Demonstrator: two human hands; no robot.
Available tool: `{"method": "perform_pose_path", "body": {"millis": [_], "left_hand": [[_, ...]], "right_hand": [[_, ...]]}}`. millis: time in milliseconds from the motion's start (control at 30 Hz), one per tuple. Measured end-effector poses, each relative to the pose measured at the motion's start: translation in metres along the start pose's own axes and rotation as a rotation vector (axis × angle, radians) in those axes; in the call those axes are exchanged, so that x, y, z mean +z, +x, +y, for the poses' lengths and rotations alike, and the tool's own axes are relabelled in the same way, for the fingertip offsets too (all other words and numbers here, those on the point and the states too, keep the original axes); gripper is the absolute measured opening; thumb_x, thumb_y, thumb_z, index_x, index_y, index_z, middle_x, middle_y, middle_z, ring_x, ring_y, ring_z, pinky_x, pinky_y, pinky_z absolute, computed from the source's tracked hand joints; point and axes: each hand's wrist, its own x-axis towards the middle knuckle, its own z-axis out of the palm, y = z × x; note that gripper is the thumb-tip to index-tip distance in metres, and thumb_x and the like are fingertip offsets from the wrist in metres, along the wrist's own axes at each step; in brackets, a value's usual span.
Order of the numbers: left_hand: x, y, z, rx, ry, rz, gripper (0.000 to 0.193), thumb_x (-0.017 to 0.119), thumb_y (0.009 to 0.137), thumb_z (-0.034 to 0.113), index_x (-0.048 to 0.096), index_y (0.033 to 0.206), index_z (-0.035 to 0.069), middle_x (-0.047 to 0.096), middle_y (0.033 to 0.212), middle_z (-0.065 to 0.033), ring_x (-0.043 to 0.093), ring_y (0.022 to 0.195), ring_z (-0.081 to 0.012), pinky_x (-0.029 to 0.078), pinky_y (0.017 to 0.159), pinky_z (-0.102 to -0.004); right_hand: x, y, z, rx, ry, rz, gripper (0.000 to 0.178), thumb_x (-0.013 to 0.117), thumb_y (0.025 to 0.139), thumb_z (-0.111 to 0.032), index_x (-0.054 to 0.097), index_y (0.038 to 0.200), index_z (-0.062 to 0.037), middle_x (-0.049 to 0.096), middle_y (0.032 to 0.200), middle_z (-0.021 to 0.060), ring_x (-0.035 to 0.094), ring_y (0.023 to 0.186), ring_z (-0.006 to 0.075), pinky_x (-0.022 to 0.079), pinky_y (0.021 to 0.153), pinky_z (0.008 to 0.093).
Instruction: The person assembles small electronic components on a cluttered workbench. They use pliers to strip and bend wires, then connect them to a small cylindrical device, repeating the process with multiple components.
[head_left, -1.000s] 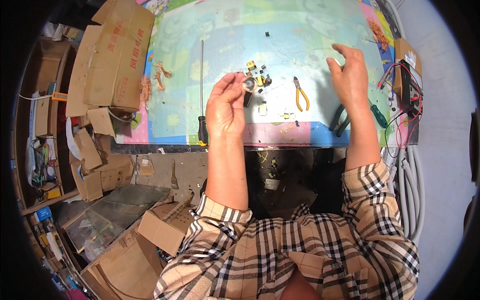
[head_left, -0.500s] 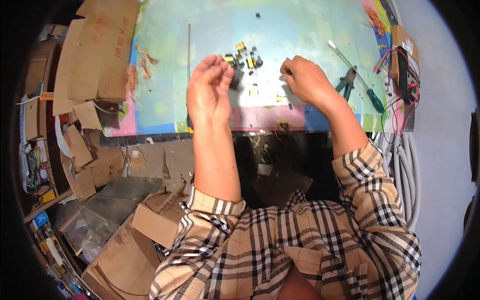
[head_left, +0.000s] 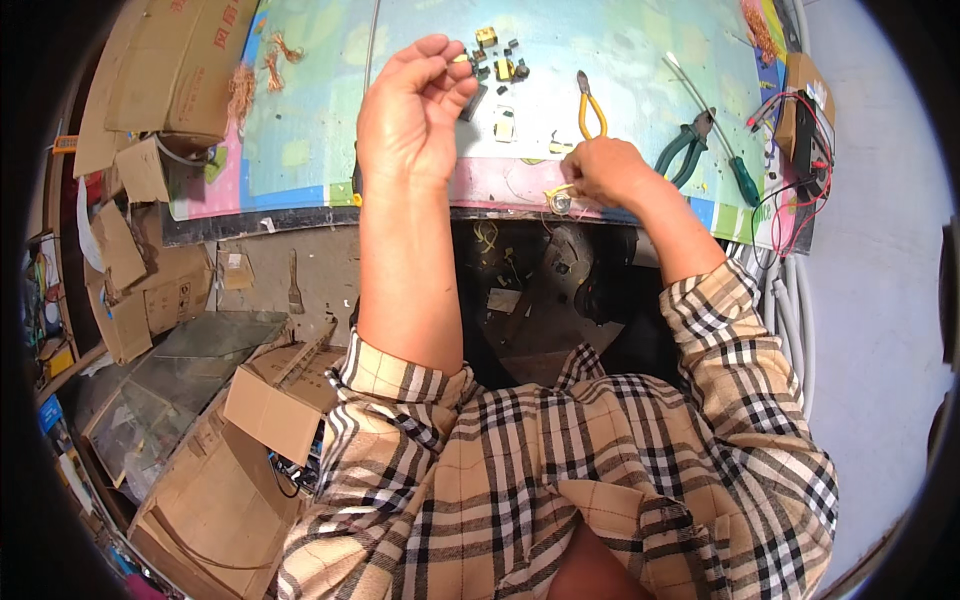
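Both hands pinch parts: left hand [head_left: 415, 105] lifts a small yellow piece [head_left: 460, 58] for inspection; right hand [head_left: 598, 172] grips a yellow wire [head_left: 556, 190] at the table's near edge [head_left: 300, 195].

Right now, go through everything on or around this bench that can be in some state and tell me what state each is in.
Left hand: raised, fingers curled, pinching a small yellowish part.
Right hand: closed at the bench edge on a small part with a yellow wire.
Yellow-handled pliers: lying flat, unheld.
Green-handled pliers: lying flat, unheld.
Green-handled screwdriver: lying flat, unheld.
Small yellow and black parts: loose on the mat.
Cardboard box: on the floor, flaps open.
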Motion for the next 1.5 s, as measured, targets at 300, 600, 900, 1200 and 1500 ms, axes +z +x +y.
{"method": "perform_pose_path", "body": {"millis": [300,600,900,1200,1500], "left_hand": [[0.010,-0.008,-0.005,-0.050,0.312,-0.127,0.019,0.055,0.088,0.003,0.059,0.106,-0.003,0.066,0.099,-0.0132,0.063,0.084,-0.0181,0.053,0.075,-0.0300],[0.026,-0.012,-0.030,0.155,0.769,-0.287,0.026,0.057,0.090,0.010,0.059,0.112,-0.003,0.065,0.106,-0.0121,0.062,0.092,-0.0166,0.048,0.083,-0.0299],[0.037,-0.021,-0.039,-0.291,0.709,-0.598,0.025,0.063,0.092,0.025,0.065,0.089,0.001,0.051,0.058,0.0034,0.048,0.055,-0.0084,0.045,0.061,-0.0246],[0.014,-0.007,-0.001,-0.158,0.696,-0.542,0.014,0.065,0.090,0.015,0.065,0.085,0.002,0.060,0.069,-0.0007,0.051,0.061,-0.0088,0.043,0.062,-0.0243],[0.010,-0.001,0.003,-0.165,0.764,-0.259,0.008,0.066,0.089,0.015,0.067,0.091,0.007,0.068,0.075,-0.0020,0.062,0.069,-0.0088,0.042,0.064,-0.0225]], "right_hand": [[-0.073,-0.035,0.013,-0.301,0.983,0.255,0.027,0.065,0.091,-0.032,0.072,0.086,-0.0056,0.058,0.065,-0.0039,0.047,0.057,0.0045,0.038,0.053,0.0210],[-0.096,-0.043,0.032,-0.572,1.510,0.565,0.024,0.054,0.099,-0.025,0.064,0.101,-0.0037,0.056,0.069,-0.0027,0.047,0.057,0.0047,0.037,0.053,0.0180],[-0.094,-0.044,0.093,-0.524,2.101,0.871,0.017,0.057,0.097,-0.017,0.059,0.105,-0.0027,0.062,0.073,0.0009,0.060,0.060,0.0074,0.050,0.053,0.0174],[-0.068,-0.066,0.197,-0.281,2.347,1.305,0.021,0.059,0.090,0.002,0.054,0.109,0.0109,0.063,0.088,0.0149,0.064,0.073,0.0188,0.052,0.057,0.0213],[-0.066,-0.042,0.134,0.395,0.841,1.267,0.050,0.062,0.091,-0.028,0.054,0.126,0.0069,0.066,0.102,0.0161,0.067,0.081,0.0206,0.055,0.068,0.0305]]}}
